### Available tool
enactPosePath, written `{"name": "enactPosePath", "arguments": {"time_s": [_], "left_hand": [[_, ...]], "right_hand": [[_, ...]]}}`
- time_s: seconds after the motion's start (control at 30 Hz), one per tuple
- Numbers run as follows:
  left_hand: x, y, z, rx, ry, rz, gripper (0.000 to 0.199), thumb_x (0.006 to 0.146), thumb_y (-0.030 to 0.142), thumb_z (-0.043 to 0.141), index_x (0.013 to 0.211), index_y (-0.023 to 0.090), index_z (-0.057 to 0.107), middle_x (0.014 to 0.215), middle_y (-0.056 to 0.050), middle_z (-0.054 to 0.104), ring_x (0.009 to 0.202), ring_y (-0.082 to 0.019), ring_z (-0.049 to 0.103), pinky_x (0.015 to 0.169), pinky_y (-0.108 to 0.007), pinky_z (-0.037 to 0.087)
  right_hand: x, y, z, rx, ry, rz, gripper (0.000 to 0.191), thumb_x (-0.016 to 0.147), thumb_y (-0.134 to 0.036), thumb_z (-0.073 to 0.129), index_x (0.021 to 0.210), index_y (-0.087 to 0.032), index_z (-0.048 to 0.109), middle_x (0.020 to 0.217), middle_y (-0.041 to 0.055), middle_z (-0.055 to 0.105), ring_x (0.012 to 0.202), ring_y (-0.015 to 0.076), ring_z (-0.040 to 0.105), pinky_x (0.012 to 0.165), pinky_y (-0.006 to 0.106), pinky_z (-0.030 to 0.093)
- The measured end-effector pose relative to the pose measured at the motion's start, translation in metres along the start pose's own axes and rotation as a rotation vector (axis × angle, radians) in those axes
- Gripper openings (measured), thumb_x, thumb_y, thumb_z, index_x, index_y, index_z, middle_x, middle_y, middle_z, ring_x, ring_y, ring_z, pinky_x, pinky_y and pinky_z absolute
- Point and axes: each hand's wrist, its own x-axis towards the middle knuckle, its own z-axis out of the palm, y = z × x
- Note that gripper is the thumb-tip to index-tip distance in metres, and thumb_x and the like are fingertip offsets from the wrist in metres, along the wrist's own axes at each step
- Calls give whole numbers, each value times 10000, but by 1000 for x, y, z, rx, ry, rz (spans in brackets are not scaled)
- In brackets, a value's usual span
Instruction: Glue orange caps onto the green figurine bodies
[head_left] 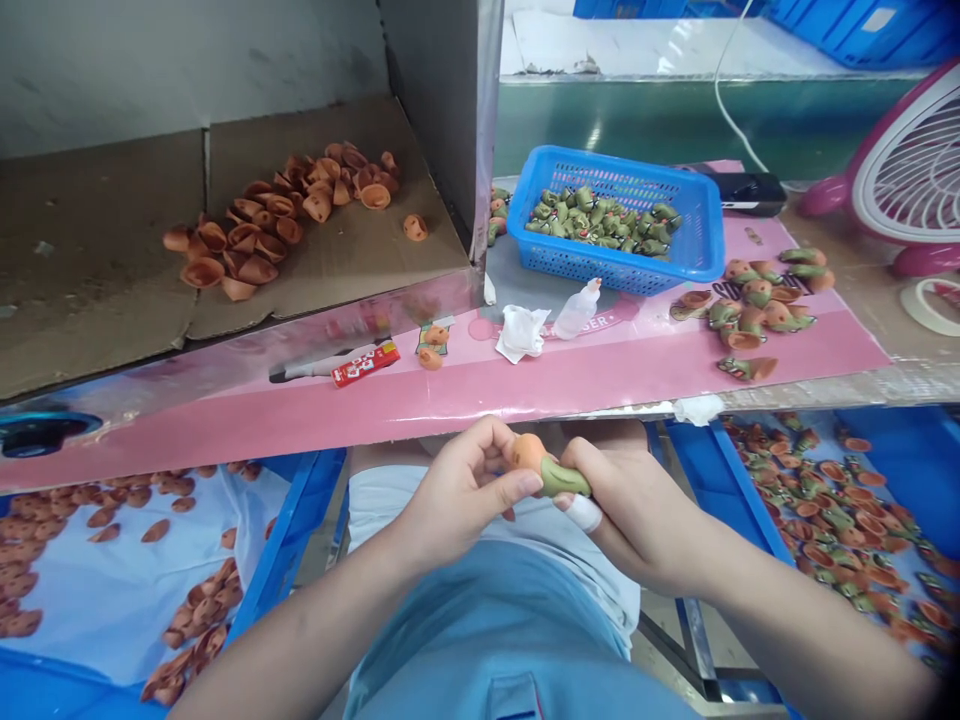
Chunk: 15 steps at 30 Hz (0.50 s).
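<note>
Over my lap, my left hand pinches a small orange cup-shaped piece with dark spots. My right hand, a white wrap on one finger, grips a green figure piece whose end meets the orange piece. Whether the two are stuck together I cannot tell. Past my hands on the pink mat stand a clear squeeze bottle with an orange tip and a crumpled white tissue. Two orange pieces lie left of the tissue.
A blue basket holds green pieces. Joined green-and-orange pieces are heaped at right, near a pink fan. Orange cups lie inside a grey-walled booth. Blue trays flank my lap. A red packet lies on the mat.
</note>
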Motion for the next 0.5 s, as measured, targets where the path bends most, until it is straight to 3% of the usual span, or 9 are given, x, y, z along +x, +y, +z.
{"name": "enactPosePath", "arguments": {"time_s": [0.5], "left_hand": [[-8, 2, 4, 66, 17, 20, 195, 772, 293, 562, 767, 162, 418, 754, -11, 492, 651, -109, 470, 506, -211, 359]], "right_hand": [[0, -3, 3, 30, -43, 11, 198, 873, -339, 227, 721, -212, 223, 582, -15, 442, 471, 122, 391, 461, 236, 210]]}}
